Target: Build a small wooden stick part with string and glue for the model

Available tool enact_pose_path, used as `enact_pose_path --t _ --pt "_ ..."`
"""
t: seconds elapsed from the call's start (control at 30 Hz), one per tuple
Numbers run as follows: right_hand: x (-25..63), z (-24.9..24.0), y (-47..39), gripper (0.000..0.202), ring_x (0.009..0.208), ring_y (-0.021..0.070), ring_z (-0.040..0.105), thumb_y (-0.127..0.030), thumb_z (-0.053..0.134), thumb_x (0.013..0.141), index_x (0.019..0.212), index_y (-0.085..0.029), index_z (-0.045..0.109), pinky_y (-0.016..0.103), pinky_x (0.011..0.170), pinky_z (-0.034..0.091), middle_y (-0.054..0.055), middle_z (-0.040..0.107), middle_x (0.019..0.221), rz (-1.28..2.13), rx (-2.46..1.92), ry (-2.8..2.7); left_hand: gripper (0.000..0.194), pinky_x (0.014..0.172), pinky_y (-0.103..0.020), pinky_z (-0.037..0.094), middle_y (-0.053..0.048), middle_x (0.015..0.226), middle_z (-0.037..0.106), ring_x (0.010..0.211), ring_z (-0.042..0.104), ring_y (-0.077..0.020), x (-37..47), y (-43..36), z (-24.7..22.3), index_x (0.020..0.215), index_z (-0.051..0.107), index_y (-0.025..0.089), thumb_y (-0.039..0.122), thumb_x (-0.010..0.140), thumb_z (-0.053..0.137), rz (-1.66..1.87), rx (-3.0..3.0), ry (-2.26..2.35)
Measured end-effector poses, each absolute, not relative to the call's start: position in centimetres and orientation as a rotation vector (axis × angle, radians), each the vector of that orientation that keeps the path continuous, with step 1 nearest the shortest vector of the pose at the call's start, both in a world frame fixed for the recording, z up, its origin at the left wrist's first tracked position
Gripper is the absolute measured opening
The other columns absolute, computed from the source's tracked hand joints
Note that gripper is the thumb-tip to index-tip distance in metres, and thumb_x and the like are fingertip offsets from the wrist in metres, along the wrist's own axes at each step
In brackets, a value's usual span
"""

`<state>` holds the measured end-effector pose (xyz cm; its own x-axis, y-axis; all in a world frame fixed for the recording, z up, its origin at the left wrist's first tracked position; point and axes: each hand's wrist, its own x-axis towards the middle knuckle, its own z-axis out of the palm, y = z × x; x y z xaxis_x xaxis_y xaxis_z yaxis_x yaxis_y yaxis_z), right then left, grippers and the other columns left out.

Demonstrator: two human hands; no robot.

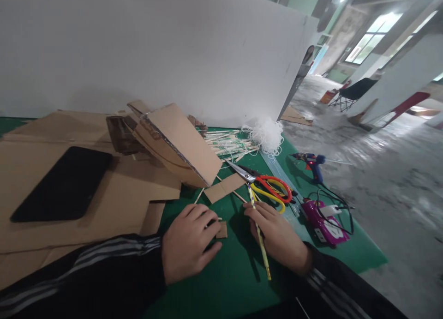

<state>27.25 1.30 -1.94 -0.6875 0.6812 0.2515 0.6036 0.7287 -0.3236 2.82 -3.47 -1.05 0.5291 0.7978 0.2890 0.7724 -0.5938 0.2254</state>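
My right hand is closed around a yellow patterned pencil, which slants across the fingers with its far end near the scissors. My left hand lies palm down on the green tabletop, fingers bent and a little apart. Its fingertips touch or hover by a small cardboard piece, partly covered; I cannot tell which. Beyond the hands lies a cardboard strip, with thin sticks around it. Scissors with red and yellow handles rest just past my right hand, other handles beneath them.
A cardboard construction leans over flat cardboard sheets bearing a black tablet-like slab. Behind are a stick pile and tangled white string. At right sit a blue glue gun and a purple power strip with a cable.
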Motion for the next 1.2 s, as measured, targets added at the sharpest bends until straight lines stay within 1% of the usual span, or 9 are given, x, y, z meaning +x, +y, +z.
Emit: enact_pose_path --t 0.13,0.3,0.43,0.5,0.6,0.7,0.83,1.0,1.2 --pt "27.1 -0.9 0.6 0.013 0.094 0.0246 0.06 -0.023 0.05 0.093 0.094 -0.019 0.063 0.039 0.085 0.047 0.009 0.069 0.094 0.406 -0.951 -2.375 0.011 0.076 -0.038 0.04 -0.004 0.095 0.064 0.088 0.054 -0.0228 3.3 -4.4 -1.3 0.095 0.063 0.02 0.022 0.09 0.053 0.556 2.891 1.346" --pt "25.3 0.4 -0.7 0.043 0.08 0.0178 0.064 -0.036 0.024 0.102 0.115 -0.02 0.062 0.028 0.068 0.049 0.007 0.07 0.093 1.002 -0.957 -2.002 0.013 0.068 -0.036 0.042 -0.003 0.083 0.066 0.074 0.057 -0.0193 3.6 -5.1 -2.0 0.088 0.064 0.019 0.015 0.089 0.052 0.604 2.954 1.367" --pt "23.4 -0.3 0.3 0.052 0.052 0.0119 0.053 -0.047 0.041 0.097 0.061 -0.016 0.063 0.024 0.054 0.041 0.001 0.055 0.054 1.08 -1.032 -1.939 0.017 0.073 -0.038 0.046 -0.006 0.094 0.068 0.086 0.06 -0.0227 3.6 -5.3 -1.8 0.101 0.065 0.021 0.02 0.088 0.054 0.592 2.864 1.442" --pt "22.7 -1.1 1.0 0.056 0.042 0.0102 0.047 -0.051 0.035 0.098 0.068 -0.015 0.066 0.022 0.046 0.038 -0.002 0.048 0.045 1.267 -1.088 -1.784 0.018 0.076 -0.039 0.048 -0.007 0.1 0.067 0.092 0.06 -0.0246 3.5 -5.3 -1.7 0.102 0.065 0.022 0.022 0.088 0.053 0.57 2.806 1.469" --pt "22.2 -2.1 1.9 0.055 0.048 0.011 0.054 -0.056 0.037 0.095 0.08 -0.013 0.067 0.021 0.045 0.039 0.001 0.059 0.057 1.526 -1.058 -1.704 0.016 0.077 -0.042 0.048 -0.006 0.1 0.066 0.095 0.06 -0.0261 3.4 -5.2 -1.7 0.097 0.066 0.025 0.024 0.089 0.052 0.535 2.746 1.478" --pt "21.8 -2.5 2.6 0.056 0.045 0.0085 0.048 -0.054 0.044 0.093 0.059 -0.013 0.062 0.019 0.044 0.035 -0.001 0.05 0.049 1.425 -1.087 -1.804 0.018 0.073 -0.042 0.048 -0.005 0.098 0.066 0.091 0.06 -0.0255 3.3 -4.9 -1.8 0.099 0.065 0.026 0.023 0.09 0.049 0.472 2.729 1.473" --pt "21.3 -2.4 3.0 0.043 0.042 0.0075 0.045 -0.049 0.048 0.093 0.067 -0.016 0.055 0.019 0.042 0.033 -0.004 0.05 0.05 1.384 -1.106 -1.845 0.022 0.074 -0.041 0.049 -0.006 0.099 0.066 0.092 0.061 -0.0248 3.3 -4.8 -1.7 0.107 0.063 0.024 0.022 0.09 0.048 0.469 2.772 1.453" --pt "20.9 -2.0 2.9 0.044 0.047 0.0082 0.046 -0.039 0.058 0.088 0.054 -0.019 0.038 0.02 0.045 0.032 -0.004 0.049 0.048 1.23 -1.073 -1.967 0.024 0.078 -0.041 0.05 -0.009 0.1 0.068 0.095 0.061 -0.0262 3.8 -5.3 -1.6 0.105 0.065 0.02 0.024 0.091 0.046 0.47 2.836 1.484" --pt "21.0 -2.7 2.7 0.043 0.047 0.0079 0.044 -0.039 0.059 0.087 0.054 -0.018 0.042 0.02 0.045 0.029 -0.004 0.051 0.049 1.178 -1.097 -2.01 0.027 0.078 -0.041 0.051 -0.012 0.104 0.069 0.096 0.062 -0.0266 4.3 -5.6 -1.8 0.108 0.066 0.018 0.024 0.092 0.045 0.456 2.906 1.528"
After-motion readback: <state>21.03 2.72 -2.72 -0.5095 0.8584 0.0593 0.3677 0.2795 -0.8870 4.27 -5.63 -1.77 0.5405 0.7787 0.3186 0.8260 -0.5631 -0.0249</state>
